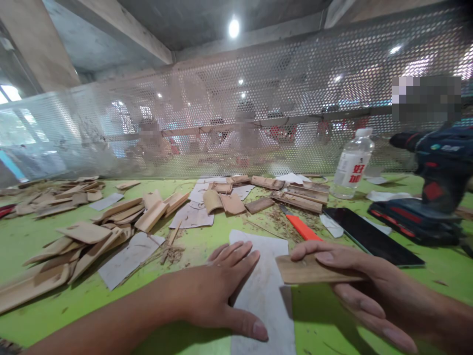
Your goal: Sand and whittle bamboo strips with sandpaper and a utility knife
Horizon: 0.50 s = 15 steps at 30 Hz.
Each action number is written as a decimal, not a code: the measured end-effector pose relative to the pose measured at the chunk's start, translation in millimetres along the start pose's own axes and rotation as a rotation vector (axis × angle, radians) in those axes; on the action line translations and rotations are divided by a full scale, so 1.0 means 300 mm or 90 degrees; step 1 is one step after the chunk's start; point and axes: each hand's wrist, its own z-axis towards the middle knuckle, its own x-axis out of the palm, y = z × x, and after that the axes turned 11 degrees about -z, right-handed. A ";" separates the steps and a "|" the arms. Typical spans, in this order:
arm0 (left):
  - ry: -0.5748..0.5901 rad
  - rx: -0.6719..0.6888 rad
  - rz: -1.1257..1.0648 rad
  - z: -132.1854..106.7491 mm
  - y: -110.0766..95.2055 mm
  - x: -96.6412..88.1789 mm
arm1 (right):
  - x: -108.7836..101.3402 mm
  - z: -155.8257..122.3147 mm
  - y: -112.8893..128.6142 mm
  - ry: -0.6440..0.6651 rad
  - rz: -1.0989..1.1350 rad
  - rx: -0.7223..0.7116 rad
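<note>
At lower right of the head view, holding a wooden piece pinched in the right hand; at lower centre, resting the left hand, gripping nothing, on a pale sheet. Better to press this sheet flat and keep the piece level.

The left hand rests palm down on the sheet. The right hand holds a strip over the sheet's right edge. Beyond lie a knife and phone; a bottle and drill stand farther right.
</note>
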 end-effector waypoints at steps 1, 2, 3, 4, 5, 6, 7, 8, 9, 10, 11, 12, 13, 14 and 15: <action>-0.002 0.002 0.003 0.001 0.001 0.001 | 0.001 0.001 0.001 0.021 0.055 0.017; -0.002 0.002 0.007 0.002 0.001 0.001 | 0.002 0.001 0.003 0.031 0.104 0.039; -0.001 0.002 0.010 0.003 0.001 0.001 | 0.005 0.000 0.005 0.029 0.152 0.054; 0.002 0.001 0.014 0.004 0.001 0.001 | 0.007 -0.001 0.007 0.021 0.177 0.057; 0.004 0.001 0.015 0.004 0.000 0.001 | 0.009 -0.003 0.008 0.010 0.193 0.058; 0.005 0.001 0.016 0.003 -0.001 0.000 | 0.011 -0.003 0.010 -0.003 0.205 0.055; 0.005 0.000 0.016 0.003 -0.002 -0.001 | 0.011 -0.003 0.011 -0.014 0.216 0.051; 0.005 -0.001 0.016 0.002 -0.003 -0.002 | 0.010 -0.001 0.011 -0.018 0.222 0.047; 0.005 -0.002 0.015 0.002 -0.003 -0.002 | 0.008 0.002 0.010 -0.020 0.225 0.045; 0.006 -0.006 0.014 0.002 -0.003 -0.002 | 0.006 0.006 0.009 -0.031 0.222 0.046; 0.007 -0.009 0.013 0.003 -0.003 -0.001 | 0.005 0.010 0.005 -0.044 0.212 0.047; 0.009 -0.012 0.013 0.004 -0.002 0.000 | 0.004 0.014 0.001 -0.056 0.198 0.049; 0.008 -0.013 0.013 0.006 -0.001 0.001 | 0.005 0.018 -0.004 -0.065 0.175 0.054; 0.008 -0.014 0.014 0.008 0.001 0.003 | 0.008 0.020 -0.009 -0.073 0.144 0.062; 0.008 -0.013 0.016 0.009 0.002 0.005 | 0.013 0.021 -0.014 -0.092 0.102 0.070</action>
